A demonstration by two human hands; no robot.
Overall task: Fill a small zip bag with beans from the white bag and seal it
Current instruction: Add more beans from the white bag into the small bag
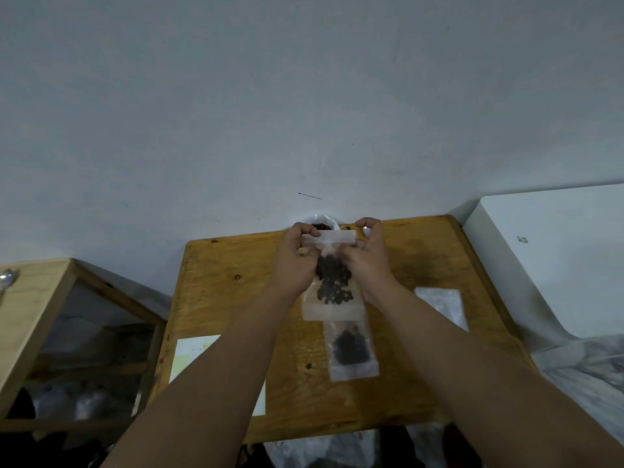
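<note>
The person holds the small zip bag (332, 309) up over the table (229, 298), in front of the white bag (325, 220) by the wall. The left hand (296, 253) and the right hand (368, 252) each pinch one end of the top strip with curled fingers. Dark beans (332, 282) already fill the middle of it, so I think the filling is finished and the sealing is in hand. Next, the fingers must press the strip together along its whole length.

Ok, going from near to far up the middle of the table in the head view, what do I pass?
First the small bean bag lying flat → the zip bag, partly filled, gripped at its top by the left hand and the right hand → the white bag, farthest.
</note>
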